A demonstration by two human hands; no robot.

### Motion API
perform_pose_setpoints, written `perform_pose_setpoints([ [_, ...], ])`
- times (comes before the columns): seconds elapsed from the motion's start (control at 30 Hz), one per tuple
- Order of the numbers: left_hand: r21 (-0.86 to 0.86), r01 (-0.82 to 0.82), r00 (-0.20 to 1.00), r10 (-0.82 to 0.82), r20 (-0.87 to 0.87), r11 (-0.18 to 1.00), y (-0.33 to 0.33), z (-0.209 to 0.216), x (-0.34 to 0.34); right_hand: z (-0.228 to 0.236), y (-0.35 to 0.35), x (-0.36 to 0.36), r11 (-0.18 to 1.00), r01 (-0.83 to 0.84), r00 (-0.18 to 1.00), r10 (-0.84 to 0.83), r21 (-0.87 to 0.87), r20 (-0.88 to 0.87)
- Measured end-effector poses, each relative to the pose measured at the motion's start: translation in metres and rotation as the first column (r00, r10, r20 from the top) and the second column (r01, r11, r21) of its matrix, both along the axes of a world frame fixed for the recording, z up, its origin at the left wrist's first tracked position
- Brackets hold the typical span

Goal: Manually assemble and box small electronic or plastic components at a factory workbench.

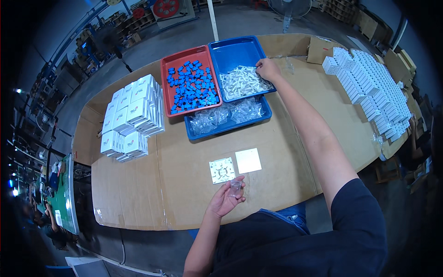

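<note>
My left hand (225, 199) is closed around a small clear plastic bag (235, 188), held upright above the table's near edge. Just beyond it lies a square white plate with dark cut-outs (222, 170), and to the right of that a plain white square (248, 160). My right arm reaches far forward to a blue tray (235, 46) heaped with small white plastic parts (242, 79). At the heap's right side, my right hand (268, 70) has its fingers curled together; what they hold, if anything, is hidden.
A red tray (167, 99) of small blue parts (194, 85) adjoins the blue tray. Under both sits a lower blue tray (221, 131) with clear bags. White boxes (131, 117) are stacked at left, and many more (369, 92) at right. Cardboard (134, 194) covers the table.
</note>
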State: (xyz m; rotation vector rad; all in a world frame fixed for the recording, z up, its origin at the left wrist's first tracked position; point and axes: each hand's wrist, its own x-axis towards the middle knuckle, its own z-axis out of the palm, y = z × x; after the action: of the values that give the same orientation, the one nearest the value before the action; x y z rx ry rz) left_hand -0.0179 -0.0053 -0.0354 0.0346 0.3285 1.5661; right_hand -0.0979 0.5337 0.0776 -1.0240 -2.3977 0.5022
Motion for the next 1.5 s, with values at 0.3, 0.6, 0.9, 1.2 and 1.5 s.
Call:
perform_pose_setpoints([
  [0.3,-0.014,-0.030,0.998,0.031,0.063,0.999,-0.006,-0.006,0.003,0.048,-0.052,0.019,0.767,-0.304,0.879,-0.003,-0.565,-0.478],
  [0.6,-0.013,-0.048,0.999,0.048,0.006,0.999,0.000,-0.005,0.005,0.029,-0.157,0.097,0.497,-0.567,0.789,0.098,-0.657,-0.607],
  [0.9,-0.022,-0.034,0.999,0.034,-0.013,0.999,0.002,-0.001,0.003,-0.040,-0.320,0.187,0.212,-0.506,0.862,0.169,-0.836,-0.479],
  [1.2,-0.027,-0.044,0.980,0.037,-0.195,0.999,0.004,0.005,0.009,-0.019,-0.322,0.186,0.301,-0.673,0.675,0.622,-0.676,-0.396],
  [1.5,-0.041,-0.014,0.968,0.004,-0.251,0.999,0.003,0.003,0.005,-0.015,-0.321,0.167,0.131,-0.693,0.419,0.873,-0.709,-0.248],
])
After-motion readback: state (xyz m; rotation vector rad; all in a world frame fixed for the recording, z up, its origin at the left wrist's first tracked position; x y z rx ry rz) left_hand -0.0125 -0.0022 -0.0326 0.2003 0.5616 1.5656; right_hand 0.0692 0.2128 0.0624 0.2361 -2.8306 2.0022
